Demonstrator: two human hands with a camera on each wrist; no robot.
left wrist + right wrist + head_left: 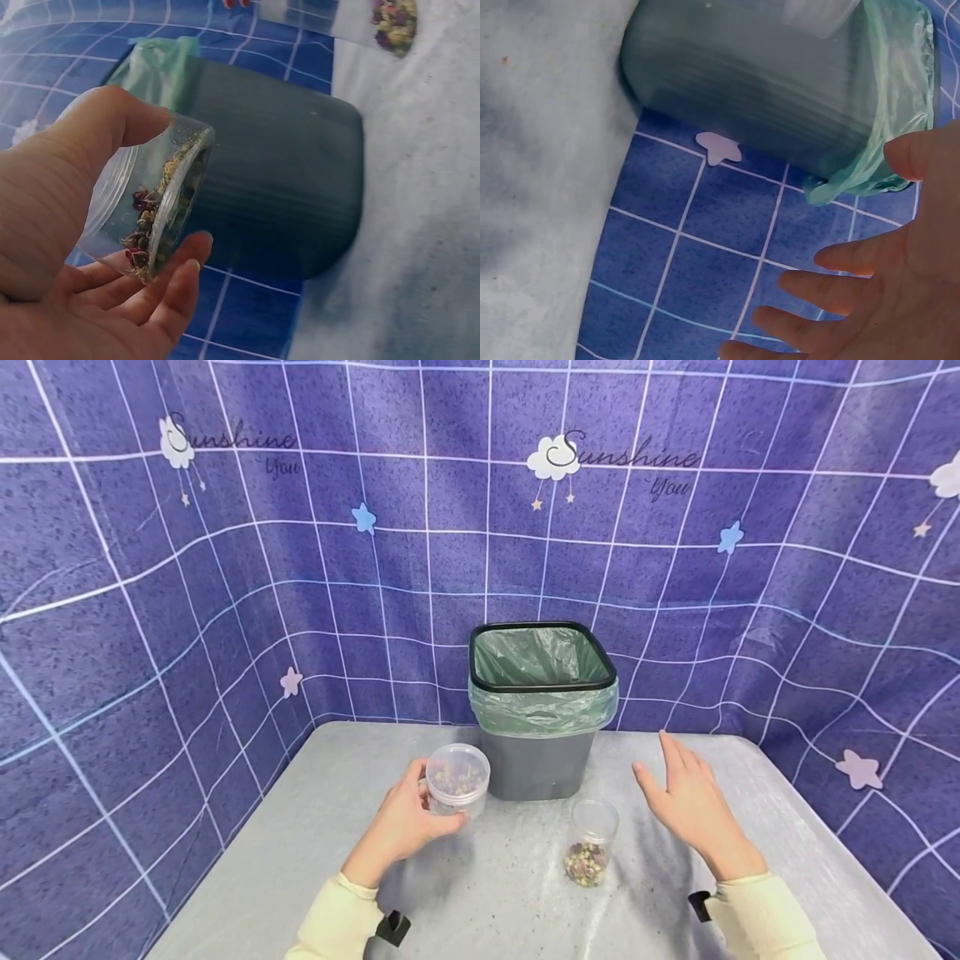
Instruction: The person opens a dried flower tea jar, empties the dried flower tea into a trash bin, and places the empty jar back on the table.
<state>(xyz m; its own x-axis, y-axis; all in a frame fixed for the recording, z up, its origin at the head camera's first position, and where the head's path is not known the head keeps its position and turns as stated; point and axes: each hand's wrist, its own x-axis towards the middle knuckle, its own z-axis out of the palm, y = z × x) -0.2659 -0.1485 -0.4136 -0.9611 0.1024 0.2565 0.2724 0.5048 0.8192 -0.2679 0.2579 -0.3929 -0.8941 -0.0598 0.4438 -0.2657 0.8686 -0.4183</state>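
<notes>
My left hand (408,817) grips a short clear plastic jar (457,781), thumb on one side and fingers round the other. Dried flower bits (161,199) lie in the bottom of this jar, as the left wrist view shows. A taller clear jar (592,831) stands upright on the table, its lower part filled with dried flowers (585,863). To the right of that jar, my right hand (690,797) is held with fingers straight and spread, holding nothing. In the right wrist view the right hand (885,277) appears beside the bin.
A grey bin (536,768) with a black rim and green liner bag (543,714) stands at the back middle of the grey table (300,877). Small crumbs are scattered round the taller jar. A blue gridded cloth (420,552) hangs behind the table and along its sides.
</notes>
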